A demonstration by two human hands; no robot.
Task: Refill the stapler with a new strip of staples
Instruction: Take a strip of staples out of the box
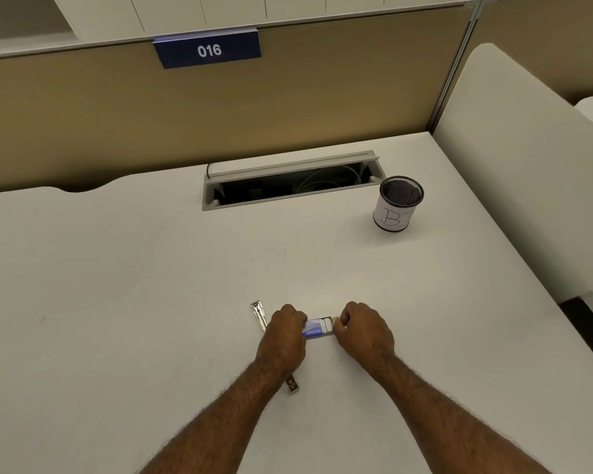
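Note:
A small blue-and-white staple box (314, 327) is held just above the white desk (117, 302) near its front. My left hand (285, 331) grips the box's left end. My right hand (365, 328) pinches the inner tray (328, 325), which sticks out of the box's right end. A metal stapler (260, 314) lies opened flat on the desk under my left hand; its far end shows beyond the knuckles and its near end (292, 384) shows beside my wrist. The middle of the stapler is hidden.
A black mesh pen cup (398, 208) with a white paper label stands at the back right. An open cable slot (288, 183) with wires sits at the desk's rear. A tan partition with a blue "016" sign (208, 49) rises behind; a white side panel (514, 165) bounds the right.

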